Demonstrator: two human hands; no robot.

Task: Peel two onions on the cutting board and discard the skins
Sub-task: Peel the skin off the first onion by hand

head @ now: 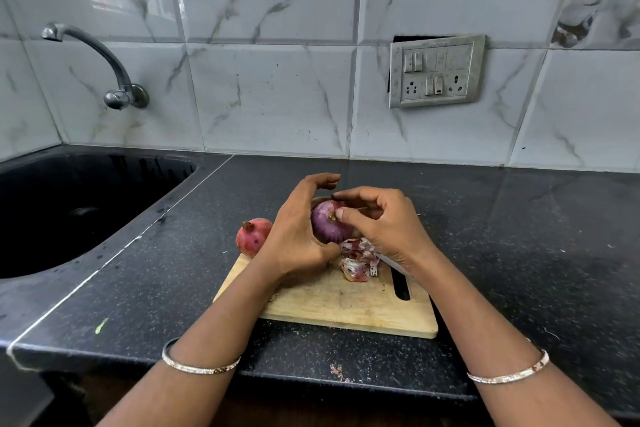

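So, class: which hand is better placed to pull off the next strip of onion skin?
The right hand: its fingertips pinch at the tip of the onion, while the left hand cups and steadies it.

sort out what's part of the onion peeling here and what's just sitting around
In the job: onion, gripped by the left hand and pinched at its tip by the right hand; peeled skins; cutting board.

Lying about: pomegranate by the board's far corner; tap; sink; switch panel on the wall.
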